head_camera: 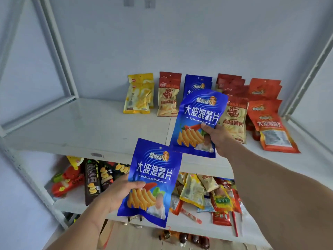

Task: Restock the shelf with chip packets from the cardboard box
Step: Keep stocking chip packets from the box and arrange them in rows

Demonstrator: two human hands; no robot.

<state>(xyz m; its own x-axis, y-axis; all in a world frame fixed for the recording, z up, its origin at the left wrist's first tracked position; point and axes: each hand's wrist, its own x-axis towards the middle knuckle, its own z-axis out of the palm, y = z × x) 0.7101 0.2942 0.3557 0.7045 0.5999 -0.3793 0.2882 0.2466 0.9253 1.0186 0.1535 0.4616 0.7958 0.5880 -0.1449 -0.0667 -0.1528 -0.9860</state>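
While packets line the shelf's (pixel 86 123) back edge, the left hand (pixel 115 192) and right hand (pixel 219 138) each pinch one blue chip packet (pixel 155 177).

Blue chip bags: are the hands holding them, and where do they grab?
Yes. The left hand pinches one blue packet at its left edge. The right hand pinches the other blue packet at its right edge, thumb in front.
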